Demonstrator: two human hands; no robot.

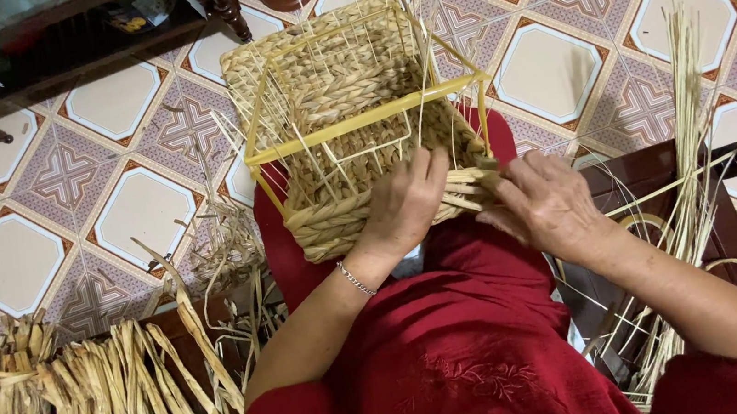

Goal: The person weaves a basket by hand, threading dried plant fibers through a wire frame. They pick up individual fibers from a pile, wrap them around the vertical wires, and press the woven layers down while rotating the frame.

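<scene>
Your left hand [405,203] lies on the near wall of the half-woven basket [350,126], fingers curled closed over the braided straw rim, gripping it. Your right hand [548,200] presses against the basket's right near corner, fingers bent around the loose straw strands [468,188] that stick out there, pinching them. The basket rests on your lap, on the red garment [457,336], with its yellow wire frame [358,116] standing above the woven part. Bundles of dried straw [104,404] lie on the floor to your left; long thin stalks [690,189] lie to your right.
</scene>
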